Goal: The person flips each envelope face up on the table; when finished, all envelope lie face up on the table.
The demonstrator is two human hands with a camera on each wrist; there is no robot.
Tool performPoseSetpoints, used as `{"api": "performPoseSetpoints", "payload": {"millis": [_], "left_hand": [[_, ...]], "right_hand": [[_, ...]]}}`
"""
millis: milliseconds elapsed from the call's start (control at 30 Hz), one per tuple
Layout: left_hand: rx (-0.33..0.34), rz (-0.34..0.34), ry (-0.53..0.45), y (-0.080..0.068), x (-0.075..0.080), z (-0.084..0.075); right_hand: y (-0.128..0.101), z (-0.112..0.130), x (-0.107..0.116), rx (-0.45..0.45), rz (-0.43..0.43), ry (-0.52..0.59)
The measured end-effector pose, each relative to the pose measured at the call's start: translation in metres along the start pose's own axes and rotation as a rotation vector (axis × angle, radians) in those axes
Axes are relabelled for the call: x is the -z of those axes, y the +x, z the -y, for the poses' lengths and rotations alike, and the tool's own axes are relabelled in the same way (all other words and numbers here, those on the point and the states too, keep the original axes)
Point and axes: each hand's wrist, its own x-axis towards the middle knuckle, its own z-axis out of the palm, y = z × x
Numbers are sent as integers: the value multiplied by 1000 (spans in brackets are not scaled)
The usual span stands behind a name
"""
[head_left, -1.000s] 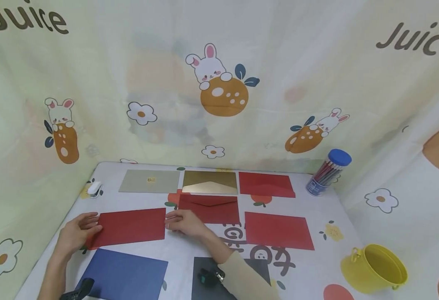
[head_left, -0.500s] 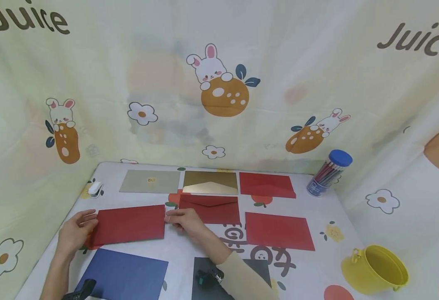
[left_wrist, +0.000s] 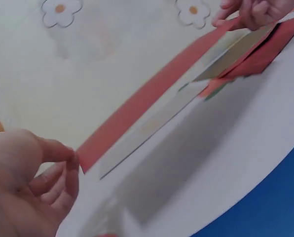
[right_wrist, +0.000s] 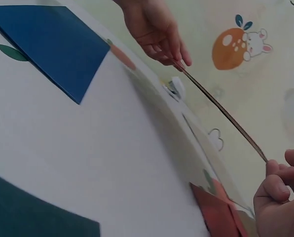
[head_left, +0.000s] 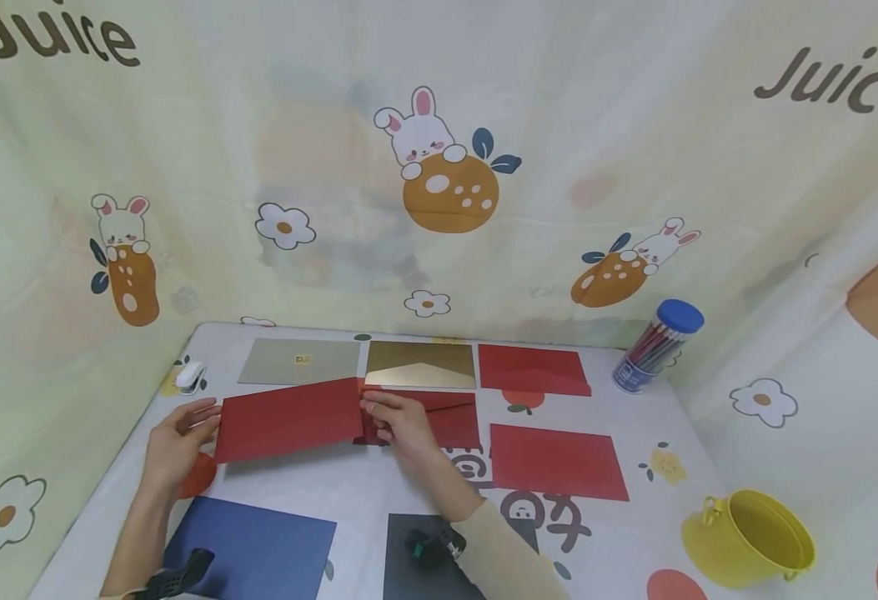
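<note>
A plain red envelope (head_left: pixel 288 421) is held up off the table between both hands. My left hand (head_left: pixel 176 446) pinches its left edge between thumb and fingers, as the left wrist view shows at the hand (left_wrist: pixel 33 182). My right hand (head_left: pixel 404 429) pinches the opposite short edge. In the right wrist view the envelope (right_wrist: pixel 221 108) is seen almost edge-on. Behind the right hand lies another red envelope (head_left: pixel 449 421) with a pointed flap, partly covered by hand and held envelope. A grey-green envelope (head_left: pixel 296 358) and a gold envelope (head_left: pixel 419 362) lie flat along the back.
Two more red envelopes lie at right, one at the back (head_left: pixel 534 369) and one nearer (head_left: pixel 559 462). A blue envelope (head_left: pixel 258 546) and a dark grey one (head_left: pixel 408 575) lie in front. A white stapler (head_left: pixel 191 377), pencil tub (head_left: pixel 658 346) and yellow bucket (head_left: pixel 746 537) stand around.
Both hands have lifted the red envelope off the table and carried it away from me and to the right. Its right end now overlaps the flapped red envelope. The other things have stayed put.
</note>
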Motion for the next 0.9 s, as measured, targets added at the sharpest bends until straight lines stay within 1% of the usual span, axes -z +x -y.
{"api": "performPoseSetpoints", "payload": {"millis": [67,133,233,300,333,433,533,600,733,900], "left_hand": [[-23,-3,-46,1,-7,-3],[-48,-19,-120,2,-16,-6],[-63,-37,-214,4,-29,-12],[-60,-29,-256,4,-37,-17],[-58,-14,-275,4,-39,-19],[-75,49,-284,4,-45,-23],[-103,100,-308,2,-47,-25],[-115,122,-320,1,-48,-26],[-123,148,-320,0,-48,-25],[-116,142,-323,-1,-48,-24]], "right_hand": [[-2,7,6,22,-17,6],[-4,15,13,46,-23,16],[-8,25,23,93,-9,16],[-11,32,28,131,-9,6],[-12,35,31,157,-7,-6],[-16,43,38,248,-17,-72],[-18,50,43,347,-17,-188],[-19,53,45,399,-19,-262],[-22,58,46,477,-18,-370],[-24,58,44,534,-45,-467]]}}
